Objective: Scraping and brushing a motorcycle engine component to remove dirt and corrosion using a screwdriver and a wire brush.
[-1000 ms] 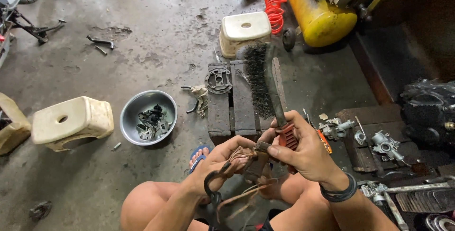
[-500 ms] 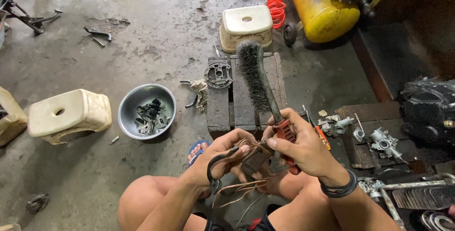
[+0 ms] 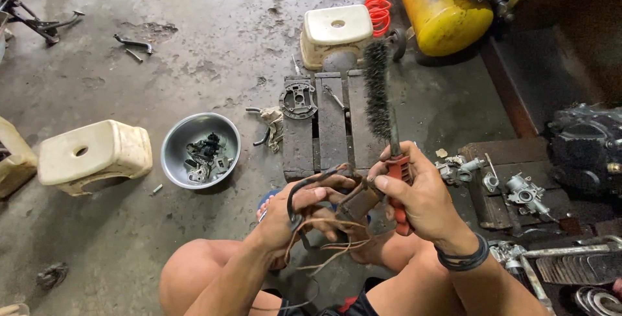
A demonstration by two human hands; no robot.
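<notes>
At six o'clock the person's knees run off the lower edge; the small brown part (image 3: 357, 200) between the hands is half covered by fingers, its shape hard to make out, thin wires (image 3: 330, 241) and a black cable trailing from it; the left hand (image 3: 299, 211) is closed around that part and its wiring; the right hand (image 3: 421, 193) is clenched on the red handle of a wire brush (image 3: 378, 95), bristles pointing to twelve o'clock; just beyond lies a dark wooden pallet (image 3: 330, 121) bearing a round metal plate (image 3: 298, 99); at nine o'clock a steel bowl (image 3: 173, 154) of small parts, bare concrete around it; at three o'clock carburettor pieces (image 3: 525, 189); farthest, at twelve, a cream stool (image 3: 337, 31) and a yellow tank (image 3: 444, 11), cut by the top edge.
</notes>
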